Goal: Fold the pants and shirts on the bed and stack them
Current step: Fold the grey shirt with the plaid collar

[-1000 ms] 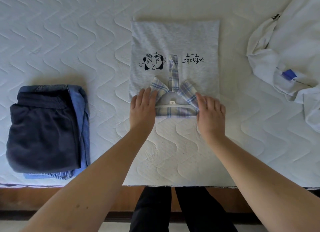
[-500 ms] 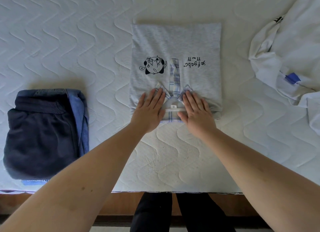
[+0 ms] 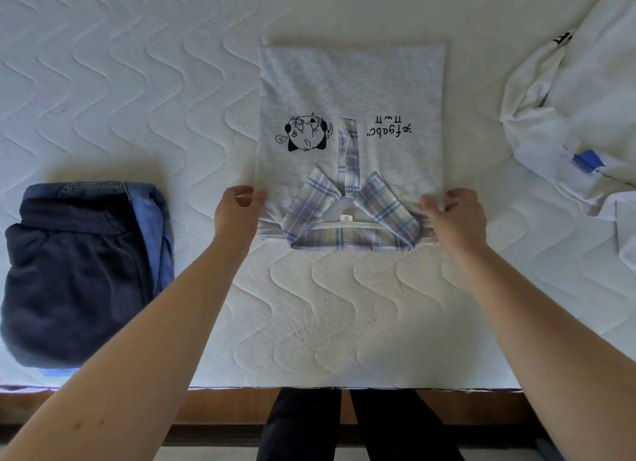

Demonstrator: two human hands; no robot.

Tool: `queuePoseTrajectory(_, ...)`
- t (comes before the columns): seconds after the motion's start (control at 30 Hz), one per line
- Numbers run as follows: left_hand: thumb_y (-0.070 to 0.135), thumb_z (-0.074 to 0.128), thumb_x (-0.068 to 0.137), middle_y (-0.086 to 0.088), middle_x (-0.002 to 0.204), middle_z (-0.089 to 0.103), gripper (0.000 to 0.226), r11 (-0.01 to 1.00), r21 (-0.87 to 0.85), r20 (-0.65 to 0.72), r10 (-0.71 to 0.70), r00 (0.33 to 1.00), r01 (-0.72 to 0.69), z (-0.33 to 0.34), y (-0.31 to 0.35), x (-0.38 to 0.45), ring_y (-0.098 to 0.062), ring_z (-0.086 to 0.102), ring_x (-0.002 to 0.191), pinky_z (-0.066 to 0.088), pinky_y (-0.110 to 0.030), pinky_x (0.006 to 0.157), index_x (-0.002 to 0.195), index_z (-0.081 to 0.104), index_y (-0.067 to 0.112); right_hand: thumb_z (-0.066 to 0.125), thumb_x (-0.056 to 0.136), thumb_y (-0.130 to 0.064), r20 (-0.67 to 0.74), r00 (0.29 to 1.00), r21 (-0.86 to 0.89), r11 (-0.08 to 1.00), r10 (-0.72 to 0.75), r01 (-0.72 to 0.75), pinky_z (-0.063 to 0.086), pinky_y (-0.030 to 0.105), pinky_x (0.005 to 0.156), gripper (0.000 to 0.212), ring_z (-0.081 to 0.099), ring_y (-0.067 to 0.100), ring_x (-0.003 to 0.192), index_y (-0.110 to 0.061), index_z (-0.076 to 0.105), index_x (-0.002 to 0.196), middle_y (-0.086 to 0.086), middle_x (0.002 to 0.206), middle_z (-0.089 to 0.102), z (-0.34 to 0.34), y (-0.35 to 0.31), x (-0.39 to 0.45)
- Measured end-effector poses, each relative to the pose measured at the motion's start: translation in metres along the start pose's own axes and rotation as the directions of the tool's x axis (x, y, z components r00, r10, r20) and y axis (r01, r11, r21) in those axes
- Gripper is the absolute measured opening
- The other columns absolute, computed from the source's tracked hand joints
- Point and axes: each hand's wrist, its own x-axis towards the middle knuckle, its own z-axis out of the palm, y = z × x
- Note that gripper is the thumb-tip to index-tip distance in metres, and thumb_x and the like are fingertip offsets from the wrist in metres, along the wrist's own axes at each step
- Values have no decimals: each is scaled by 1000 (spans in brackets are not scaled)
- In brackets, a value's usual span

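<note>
Change: both hands have left the plaid collar, where they pressed flat half a second ago, and have gone out to the two near corners of the shirt.
Grey shirt (image 3: 351,85): folded to a rectangle, lying flat in the middle of the bed, collar end nearest the person, print upside down from this view.
Plaid collar (image 3: 351,226): spread open at the near edge, its two points fanned out, a plaid placket strip running up the middle of the shirt.
Print: a small cartoon figure (image 3: 304,132) left of the placket, a line of lettering (image 3: 390,128) right of it.
Left hand (image 3: 237,213): at the shirt's near left corner, thumb and fingers curled and pinching the fabric edge.
Right hand (image 3: 454,216): at the near right corner, fingers curled round a bunched fold of the grey cloth beside the collar.
Pants stack (image 3: 79,271): folded dark navy pants on top of folded blue denim, well to the left of the shirt, near the mattress edge.
White garment (image 3: 578,92): unfolded and rumpled at the far right, a blue tag showing on it.
Bed (image 3: 120,82): white quilted mattress with a wavy stitch pattern; a wooden frame edge runs below it.
Person: dark trouser legs visible beneath the bed edge, between the forearms.
</note>
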Motion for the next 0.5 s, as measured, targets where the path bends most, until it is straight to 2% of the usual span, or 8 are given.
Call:
queuePoseTrajectory(0.07,39,71,86,5,96,70,34,1000,-8,69,-25,997,26,-1,-2,3,-16,67,87,54,-30,76,113,62,20,66,81,-54,103,994,-47,998,40,-35,52,40,83,52,66,35,95,-7,65,102,17,99,69,1,0,7)
queuePoseTrajectory(0.13,36,72,86,4,93,71,33,998,63,148,-16,989,7,-2,-1,5,-14,65,81,50,-26,70,111,65,16,66,83,-54,161,986,-81,996,38,-25,52,38,76,51,68,35,87,-5,70,95,17,90,71,2,-1,10)
queuePoseTrajectory(0.23,33,73,85,-7,86,71,27,987,155,216,-70,974,37,-2,0,5,-22,63,78,53,-36,67,95,68,9,67,83,-49,161,987,-87,996,-4,18,48,32,66,43,67,31,77,-7,71,86,10,76,68,-3,-2,8)
queuePoseTrajectory(0.3,32,74,83,-5,78,67,20,976,216,205,-64,977,18,1,1,0,-22,60,72,48,-30,59,80,63,15,67,84,-49,161,986,-72,996,-43,55,42,28,58,39,63,27,69,-9,69,82,3,67,63,-6,-3,5)
queuePoseTrajectory(0.4,37,73,80,3,73,58,26,959,279,172,6,985,-55,5,-1,-7,-15,53,65,36,-26,51,75,51,24,67,86,-46,201,978,71,997,-55,42,39,22,47,33,59,12,61,-13,66,81,-6,66,62,-6,2,-3)
queuePoseTrajectory(0.47,47,65,84,4,78,60,25,970,230,163,41,986,-78,4,-5,-9,-12,55,68,38,-25,53,80,52,26,68,87,-44,222,974,214,977,-47,-1,43,18,47,30,61,9,59,-16,67,78,-6,67,66,-5,8,-6)
queuePoseTrajectory(0.5,54,58,86,6,85,63,27,989,141,169,13,985,-37,2,-7,-8,-12,59,75,43,-25,59,88,56,27,68,87,-44,239,970,262,965,-44,-21,46,20,51,29,63,11,61,-17,67,76,-5,68,68,-6,11,-5)
